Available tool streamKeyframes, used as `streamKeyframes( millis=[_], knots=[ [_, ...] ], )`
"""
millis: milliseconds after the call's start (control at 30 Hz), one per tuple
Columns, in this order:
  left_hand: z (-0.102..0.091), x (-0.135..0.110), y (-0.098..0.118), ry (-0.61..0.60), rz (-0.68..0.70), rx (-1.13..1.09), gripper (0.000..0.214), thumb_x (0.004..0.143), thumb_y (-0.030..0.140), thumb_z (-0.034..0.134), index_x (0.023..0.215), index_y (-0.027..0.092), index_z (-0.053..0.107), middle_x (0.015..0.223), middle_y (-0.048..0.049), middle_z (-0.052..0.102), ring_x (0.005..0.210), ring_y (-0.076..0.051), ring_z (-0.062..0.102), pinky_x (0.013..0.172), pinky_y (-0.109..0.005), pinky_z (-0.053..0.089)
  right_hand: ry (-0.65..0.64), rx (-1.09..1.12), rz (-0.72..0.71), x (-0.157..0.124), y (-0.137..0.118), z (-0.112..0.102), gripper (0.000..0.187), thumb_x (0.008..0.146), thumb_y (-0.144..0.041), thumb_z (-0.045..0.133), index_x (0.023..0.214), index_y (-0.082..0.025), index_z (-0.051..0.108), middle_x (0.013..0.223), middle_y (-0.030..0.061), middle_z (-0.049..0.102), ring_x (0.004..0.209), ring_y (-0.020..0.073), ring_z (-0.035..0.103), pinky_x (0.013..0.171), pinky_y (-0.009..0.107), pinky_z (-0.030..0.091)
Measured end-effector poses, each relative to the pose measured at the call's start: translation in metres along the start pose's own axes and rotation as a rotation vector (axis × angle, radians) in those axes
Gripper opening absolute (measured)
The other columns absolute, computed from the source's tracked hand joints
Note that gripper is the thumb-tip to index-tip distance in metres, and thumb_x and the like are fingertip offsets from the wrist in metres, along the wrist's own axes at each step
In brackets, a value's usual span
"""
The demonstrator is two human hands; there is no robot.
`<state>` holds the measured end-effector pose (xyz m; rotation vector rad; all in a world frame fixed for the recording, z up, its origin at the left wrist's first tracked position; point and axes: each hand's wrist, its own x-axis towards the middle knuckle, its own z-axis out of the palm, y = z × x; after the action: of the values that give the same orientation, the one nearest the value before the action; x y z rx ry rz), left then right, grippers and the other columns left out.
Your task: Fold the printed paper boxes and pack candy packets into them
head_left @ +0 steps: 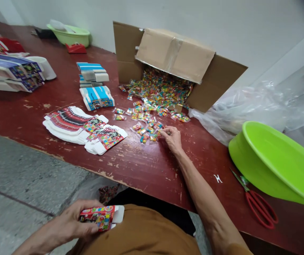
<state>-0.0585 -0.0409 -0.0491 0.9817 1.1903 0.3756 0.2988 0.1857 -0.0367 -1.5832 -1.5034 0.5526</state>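
My left hand (73,221) is wrapped round a small red candy box (101,217), held near my body below the table edge. The box's white end flaps stand open toward the right. My right hand (172,138) reaches onto the table, fingertips pinched at the right side of a loose group of candy packets (146,131). Whether a packet is between those fingers is hidden. The packets are small, clear and filled with colourful candy. More of them spill from a large cardboard box (175,53) lying on its side behind.
Flattened red boxes (69,124) lie fanned out on the left, near blue box stacks (97,97). At right are a green basin (247,159), red-handled scissors (260,209) and plastic sheeting (236,109). Purple boxes (13,72) and another green basin (74,35) stand farther left.
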Motion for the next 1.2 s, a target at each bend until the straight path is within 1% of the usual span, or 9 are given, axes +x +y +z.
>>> streamKeyframes(
  millis=[67,200,367,467,533,633,900,1133,1200],
  knots=[
    [-0.003,0.004,0.006,-0.045,-0.007,0.069,0.038,0.061,0.046,0.089,0.081,0.017,0.077,0.068,-0.0005,0.071,0.062,-0.016,0.056,0.056,-0.024,0.036,0.022,0.064,0.011,-0.010,-0.008,-0.008,0.024,0.082,-0.042,0.068,0.080,-0.019,0.071,0.091,0.0068,0.073,0.089,0.0226,0.065,0.085,0.037,0.050],
    [0.015,0.011,0.029,0.180,0.021,-0.084,0.040,0.059,0.047,0.091,0.072,0.018,0.067,0.063,0.0016,0.069,0.058,-0.016,0.060,0.057,-0.024,0.044,-0.024,0.310,0.002,-0.049,-0.044,-0.026,0.028,0.083,-0.046,0.070,0.082,-0.018,0.067,0.074,0.0007,0.069,0.067,0.0156,0.062,0.067,0.028,0.050],
    [0.054,0.009,0.057,0.321,0.111,-0.436,0.050,0.061,0.037,0.095,0.098,0.019,0.066,0.088,-0.0045,0.078,0.065,-0.020,0.074,0.064,-0.029,0.057,-0.400,0.648,0.062,-0.124,-0.095,-0.015,0.020,0.083,-0.037,0.077,0.082,-0.020,0.068,0.077,0.0026,0.075,0.069,0.0166,0.069,0.068,0.030,0.055],
    [0.070,0.007,0.063,0.281,0.158,-0.516,0.059,0.064,0.031,0.095,0.112,0.020,0.063,0.092,-0.0080,0.080,0.069,-0.023,0.076,0.066,-0.030,0.059,-0.351,0.543,-0.006,-0.150,-0.105,0.001,0.015,0.085,-0.033,0.076,0.081,-0.021,0.069,0.077,0.0037,0.075,0.067,0.0168,0.067,0.064,0.029,0.054],
    [0.076,0.007,0.064,0.201,0.190,-0.527,0.063,0.064,0.028,0.095,0.117,0.020,0.063,0.093,-0.0087,0.081,0.076,-0.023,0.076,0.069,-0.030,0.059,-0.281,0.466,-0.095,-0.153,-0.107,0.008,0.013,0.086,-0.032,0.074,0.082,-0.021,0.070,0.077,0.0038,0.074,0.066,0.0166,0.066,0.062,0.029,0.052],
    [0.079,0.009,0.064,0.093,0.203,-0.448,0.062,0.067,0.031,0.093,0.120,0.019,0.063,0.092,-0.0096,0.081,0.080,-0.023,0.076,0.065,-0.025,0.054,-0.289,0.398,-0.213,-0.147,-0.108,0.006,0.011,0.088,-0.029,0.072,0.080,-0.021,0.070,0.076,0.0032,0.073,0.066,0.0158,0.065,0.062,0.028,0.051],
    [0.083,0.009,0.068,0.020,0.239,-0.500,0.051,0.084,0.040,0.080,0.126,0.020,0.059,0.097,-0.0108,0.080,0.070,-0.020,0.076,0.068,-0.027,0.055,-0.288,0.299,-0.353,-0.144,-0.107,-0.004,0.011,0.089,-0.024,0.071,0.079,-0.020,0.070,0.073,0.0016,0.072,0.061,0.0136,0.060,0.060,0.026,0.047],
    [0.086,0.015,0.065,0.012,0.264,-0.598,0.041,0.083,0.037,0.082,0.118,0.023,0.065,0.089,-0.0029,0.076,0.066,-0.017,0.073,0.066,-0.026,0.055,-0.570,0.209,-0.466,-0.147,-0.115,-0.004,0.013,0.095,-0.023,0.064,0.084,-0.022,0.072,0.077,0.0010,0.071,0.071,0.0147,0.062,0.074,0.029,0.049],
    [0.085,0.016,0.069,0.037,0.268,-0.598,0.042,0.078,0.035,0.086,0.112,0.021,0.067,0.089,-0.0030,0.076,0.064,-0.017,0.072,0.065,-0.027,0.056,-0.583,0.255,-0.462,-0.145,-0.114,-0.002,0.015,0.096,-0.023,0.062,0.087,-0.022,0.073,0.087,0.0033,0.070,0.082,0.0161,0.064,0.081,0.032,0.051]
  ],
)
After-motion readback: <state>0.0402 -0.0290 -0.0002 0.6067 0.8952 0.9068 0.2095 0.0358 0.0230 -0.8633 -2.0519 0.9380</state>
